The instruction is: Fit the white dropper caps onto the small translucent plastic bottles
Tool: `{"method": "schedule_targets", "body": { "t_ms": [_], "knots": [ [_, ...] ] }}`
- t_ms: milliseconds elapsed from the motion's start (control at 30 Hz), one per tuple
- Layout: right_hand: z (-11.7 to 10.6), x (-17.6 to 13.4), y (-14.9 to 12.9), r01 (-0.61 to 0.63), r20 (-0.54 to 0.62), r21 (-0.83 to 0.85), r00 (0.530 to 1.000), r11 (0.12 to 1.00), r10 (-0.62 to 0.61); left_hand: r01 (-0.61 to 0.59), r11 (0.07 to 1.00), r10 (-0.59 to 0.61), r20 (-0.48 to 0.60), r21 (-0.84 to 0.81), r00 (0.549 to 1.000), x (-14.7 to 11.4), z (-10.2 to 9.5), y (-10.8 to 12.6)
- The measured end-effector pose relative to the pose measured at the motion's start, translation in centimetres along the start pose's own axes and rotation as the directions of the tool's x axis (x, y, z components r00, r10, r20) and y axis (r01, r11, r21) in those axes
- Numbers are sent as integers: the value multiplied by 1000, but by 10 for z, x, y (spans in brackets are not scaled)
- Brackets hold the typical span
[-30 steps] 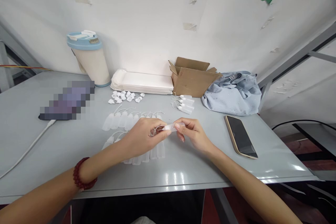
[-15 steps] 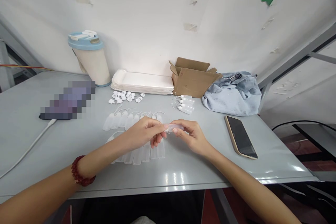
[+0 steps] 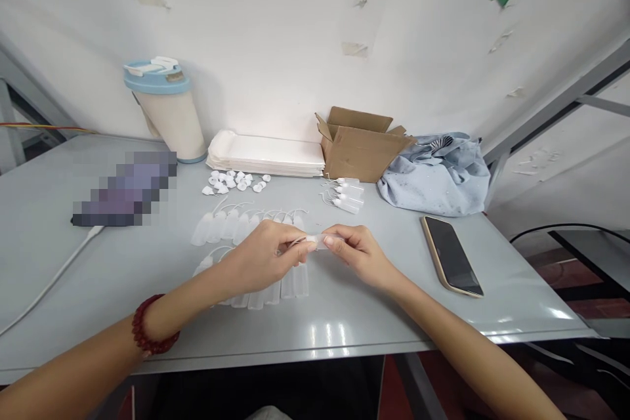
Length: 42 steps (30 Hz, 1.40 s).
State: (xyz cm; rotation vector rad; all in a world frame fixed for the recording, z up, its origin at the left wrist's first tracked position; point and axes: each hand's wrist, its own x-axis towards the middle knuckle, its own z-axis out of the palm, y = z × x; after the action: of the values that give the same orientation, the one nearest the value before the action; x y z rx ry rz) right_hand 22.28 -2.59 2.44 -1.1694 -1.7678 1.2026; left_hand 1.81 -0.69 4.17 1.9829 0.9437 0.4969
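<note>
Between my two hands, above the grey table, is a small translucent plastic bottle (image 3: pixel 321 241) lying level. My left hand (image 3: pixel 268 254) pinches its white-capped end between thumb and fingers, and a thin curved tip sticks out there. The body end is pinched by my right hand (image 3: pixel 363 254), whose fingers cover part of it. Similar translucent bottles (image 3: pixel 241 228) with thin curved tips lie in a row just behind my left hand. A nearer row of bottles (image 3: pixel 256 295) is partly hidden under that hand and forearm. Several more bottles (image 3: pixel 349 193) lie farther back, before the cardboard box.
Loose white caps (image 3: pixel 241 182) lie behind the rows, before a stack of white packets (image 3: pixel 275 154). A cardboard box (image 3: pixel 364 154), a pale blue cloth (image 3: pixel 438 177) and a phone (image 3: pixel 451 254) are to the right. A tumbler (image 3: pixel 172 115) and a blurred-out device (image 3: pixel 128 190) stand left.
My left hand has shifted its grip on the bottle, its thumb now along the capped end. A thin curved tip now shows beside its fingers. My right hand has barely moved.
</note>
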Motion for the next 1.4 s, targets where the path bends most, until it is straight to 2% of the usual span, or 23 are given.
{"method": "schedule_targets", "body": {
  "t_ms": [133,200,300,433,600,700,833,967,1067,1133,1167,1200,1267,1400],
  "knots": [
    [-1,2,2,-164,87,248,985,955,146,-229,955,241,-47,189,969,-1,3,-3],
    [-1,4,3,-218,130,338,974,915,184,-297,920,321,-58,255,945,0,4,-4],
    [-1,5,1,-268,156,385,962,883,224,-332,894,365,-58,302,929,1,6,-4],
    [-3,6,0,-293,159,383,955,876,251,-307,895,346,-70,323,935,3,10,-6],
    [-1,7,5,-255,134,382,966,888,220,-216,923,268,-132,318,954,3,11,-10],
    [-2,9,9,-195,66,367,981,909,184,-176,938,233,-169,298,958,4,6,-10],
    [-13,14,15,-74,-138,247,984,966,111,-113,943,201,-265,312,943,6,-8,-9],
    [-29,20,22,10,-347,111,938,994,30,55,934,97,-398,353,912,8,-32,-11],
    [-37,24,27,2,-461,11,888,1000,3,238,824,-8,-409,514,912,9,-52,-16],
    [-40,26,30,-27,-522,-68,853,997,-13,416,654,-140,-439,632,888,8,-64,-22],
    [-42,27,32,-41,-543,-110,839,993,-26,496,551,-211,-463,671,861,8,-70,-25],
    [-43,28,34,-53,-559,-151,828,987,-41,548,493,-247,-495,676,833,7,-74,-29],
    [-46,29,38,-77,-580,-230,812,970,-73,601,435,-289,-528,670,798,5,-82,-38],
    [-53,32,50,-110,-586,-360,799,926,-133,627,411,-334,-530,662,779,4,-90,-53]
  ]
}}
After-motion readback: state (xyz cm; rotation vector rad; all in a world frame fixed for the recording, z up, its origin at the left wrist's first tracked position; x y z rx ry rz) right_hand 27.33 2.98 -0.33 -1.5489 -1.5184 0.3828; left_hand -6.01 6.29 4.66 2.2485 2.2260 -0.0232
